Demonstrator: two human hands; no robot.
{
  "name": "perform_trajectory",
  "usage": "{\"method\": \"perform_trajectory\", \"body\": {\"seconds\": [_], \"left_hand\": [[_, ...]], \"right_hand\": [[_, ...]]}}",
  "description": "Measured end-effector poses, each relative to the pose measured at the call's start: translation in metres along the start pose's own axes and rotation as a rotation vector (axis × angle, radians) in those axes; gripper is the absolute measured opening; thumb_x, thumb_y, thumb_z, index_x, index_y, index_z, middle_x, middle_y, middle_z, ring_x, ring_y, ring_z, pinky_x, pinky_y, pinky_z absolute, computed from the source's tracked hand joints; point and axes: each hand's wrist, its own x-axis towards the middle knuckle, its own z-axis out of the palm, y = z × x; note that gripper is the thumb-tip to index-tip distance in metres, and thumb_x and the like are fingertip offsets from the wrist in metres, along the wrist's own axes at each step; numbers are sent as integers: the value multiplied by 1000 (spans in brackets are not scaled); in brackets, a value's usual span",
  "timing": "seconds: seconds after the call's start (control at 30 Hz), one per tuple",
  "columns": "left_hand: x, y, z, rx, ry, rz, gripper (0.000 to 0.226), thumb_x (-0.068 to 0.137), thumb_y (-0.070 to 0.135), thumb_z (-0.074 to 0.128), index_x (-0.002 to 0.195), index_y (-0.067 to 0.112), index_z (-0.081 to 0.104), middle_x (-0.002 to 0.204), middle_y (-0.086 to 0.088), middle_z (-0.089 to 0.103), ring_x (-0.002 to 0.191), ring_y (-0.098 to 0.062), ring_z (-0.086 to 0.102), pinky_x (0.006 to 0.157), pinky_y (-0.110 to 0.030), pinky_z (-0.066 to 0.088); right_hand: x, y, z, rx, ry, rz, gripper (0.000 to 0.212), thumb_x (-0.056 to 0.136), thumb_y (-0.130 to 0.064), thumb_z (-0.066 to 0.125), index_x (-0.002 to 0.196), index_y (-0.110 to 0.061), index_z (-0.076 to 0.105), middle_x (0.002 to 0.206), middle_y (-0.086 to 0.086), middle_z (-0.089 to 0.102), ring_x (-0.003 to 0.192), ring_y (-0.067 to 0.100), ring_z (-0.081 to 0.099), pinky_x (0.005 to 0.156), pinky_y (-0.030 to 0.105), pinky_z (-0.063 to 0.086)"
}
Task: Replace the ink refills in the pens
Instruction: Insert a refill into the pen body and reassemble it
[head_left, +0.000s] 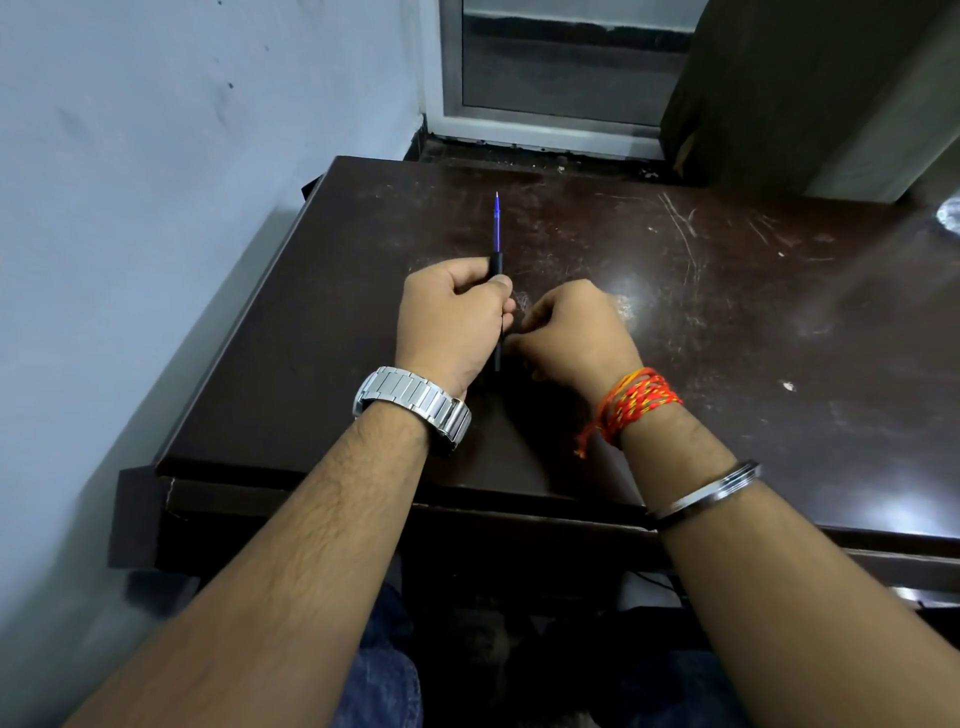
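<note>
Above the scratched dark tabletop (727, 322), the left grip (451, 317) clasps a black pen (496, 263), its blue refill (497, 228) jutting away. The right grip (571, 332) curls alongside, hold unclear. Pale wall (156, 156) left, window (550, 88) beyond.

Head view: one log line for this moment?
task: refill swap | left hand: grips pen barrel | refill: blue, sticks out far end | right hand: curled by near end, grasp hidden

We note one black pen barrel (496, 262), gripped in the left hand (449, 317) over the table's (727, 312) middle; its blue refill (497, 223) juts out toward the far edge.
</note>
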Motion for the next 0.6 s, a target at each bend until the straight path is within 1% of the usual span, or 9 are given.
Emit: {"method": "perform_trajectory", "body": {"seconds": [0.07,0.13,0.2,0.27,0.3,0.33,0.4,0.47,0.6], "left_hand": [[0,0,0,-10,-10,5,35,85,1,64,69,31,73,61,9,67,68,-13,70,70,-34,62],[-1,0,1,-7,-32,9,32,86,-1,62,79,29,70,67,5,67,67,-14,69,69,-33,61],[-1,1,2,-12,-66,-5,31,87,-4,60,79,24,69,66,3,67,66,-15,68,71,-36,62],[-2,2,3,-26,-103,-30,31,88,-5,58,77,22,69,64,4,68,64,-15,67,70,-39,60],[-3,2,3,-28,-126,-43,31,89,-5,56,79,21,68,66,3,68,63,-14,67,70,-38,60],[-4,3,4,-23,-154,-55,29,90,-4,55,81,21,68,70,2,68,63,-13,67,69,-36,61],[-8,4,6,-3,-222,-76,29,91,-3,53,83,20,68,73,0,68,62,-13,67,66,-31,61],[-12,4,8,22,-281,-95,31,92,-4,51,81,20,68,72,0,67,61,-13,66,64,-29,60],[-15,5,11,39,-328,-106,32,94,-5,48,82,17,69,72,-1,64,61,-14,64,65,-31,59]], "right_hand": [[1,0,-1,-38,3,13,24,78,-22,72,81,2,71,78,21,71,72,31,70,58,35,58],[1,0,-4,-54,10,28,27,79,-27,72,79,1,70,78,19,70,68,29,68,51,26,49],[2,1,-9,-1,115,11,28,82,-31,68,74,-4,73,72,17,71,68,28,69,56,28,50],[6,1,-16,222,279,12,24,81,-26,63,67,-9,73,66,13,71,66,29,68,65,37,56],[7,0,-20,388,341,24,22,80,-22,62,63,-11,71,64,12,69,60,27,64,62,38,55],[7,-1,-24,560,378,35,22,81,-17,62,61,-14,69,63,12,65,53,21,58,56,35,50],[7,-5,-30,835,379,34,22,86,-10,65,65,-17,69,68,11,62,47,11,48,45,26,41],[5,-8,-33,996,344,18,14,90,-9,66,77,-14,70,71,7,65,51,9,53,45,22,45],[2,-13,-35,1086,272,-4,11,92,-10,66,85,-17,70,71,1,69,58,12,63,51,25,53]]}}
